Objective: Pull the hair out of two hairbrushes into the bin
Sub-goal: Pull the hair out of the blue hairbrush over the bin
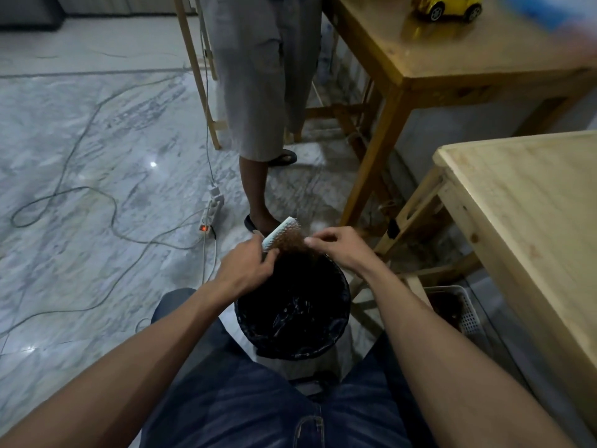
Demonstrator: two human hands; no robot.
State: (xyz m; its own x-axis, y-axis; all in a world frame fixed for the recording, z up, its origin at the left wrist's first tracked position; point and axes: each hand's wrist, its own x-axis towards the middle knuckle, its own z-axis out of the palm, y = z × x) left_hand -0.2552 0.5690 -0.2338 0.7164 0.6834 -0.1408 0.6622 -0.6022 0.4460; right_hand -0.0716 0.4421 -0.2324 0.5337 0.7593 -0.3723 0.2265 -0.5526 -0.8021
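My left hand grips the handle end of a white hairbrush, held tilted over the far rim of the bin. A clump of brown hair fills the bristles. My right hand pinches that hair at its right edge with thumb and fingertips. The bin is round, lined with a black bag, and stands on the floor between my knees. Only one hairbrush is in view.
A person in grey shorts and sandals stands just beyond the bin. A power strip and cables lie on the marble floor to the left. Wooden tables stand on the right, with a white basket beneath and a yellow toy car on the far one.
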